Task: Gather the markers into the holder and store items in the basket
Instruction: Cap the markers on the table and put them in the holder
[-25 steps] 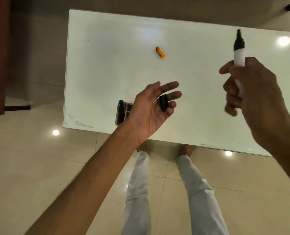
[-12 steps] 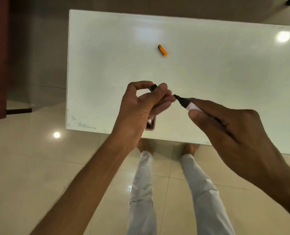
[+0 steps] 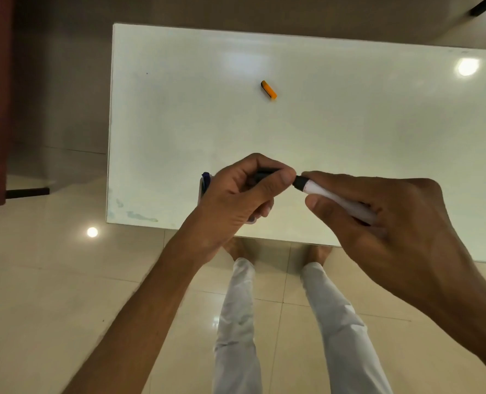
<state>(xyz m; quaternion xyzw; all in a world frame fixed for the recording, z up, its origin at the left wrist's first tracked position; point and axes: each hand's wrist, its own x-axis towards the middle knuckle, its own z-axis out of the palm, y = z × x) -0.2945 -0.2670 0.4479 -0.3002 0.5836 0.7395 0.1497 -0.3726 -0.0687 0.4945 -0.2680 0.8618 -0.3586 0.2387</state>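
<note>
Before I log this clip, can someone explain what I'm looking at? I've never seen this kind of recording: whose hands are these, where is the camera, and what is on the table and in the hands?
There is no machine here. A person wears one wide-angle camera on the head, so the view looks down past the arms at a white table, with the person's legs and the tiled floor below it.

The right hand holds a white-barrelled marker with its black end pointing left. The left hand pinches a small black marker cap, and the two meet tip to tip, as if capping the marker.

Behind the left hand, at the table's near edge, stands the marker holder, mostly hidden, with a blue marker sticking out. Farther back lies a small orange piece with a black end, possibly another cap. No basket is in view.
</note>
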